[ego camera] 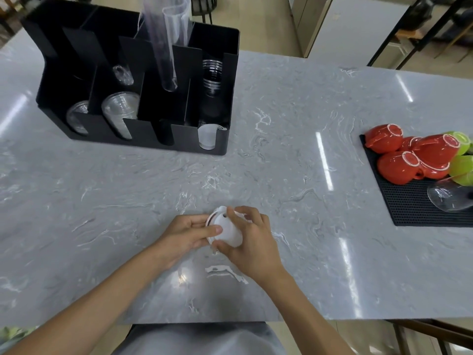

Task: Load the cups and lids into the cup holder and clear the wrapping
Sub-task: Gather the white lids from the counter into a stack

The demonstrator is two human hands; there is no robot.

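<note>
We hold a short stack of white lids [226, 230] in both hands, low over the counter [307, 149] near its front edge. Left hand [185, 235] closed on the stack's left rim, thumb across the top; right hand [252, 242] closed on it from the right, fingers curled over. Stack axis tilts up-left. Cup holder [135, 80] lies well apart, far-left — its front-right slot already has white lids [207, 137], so likely target, though the left hand sits on the holder's side. No legible writing or brands.
</note>
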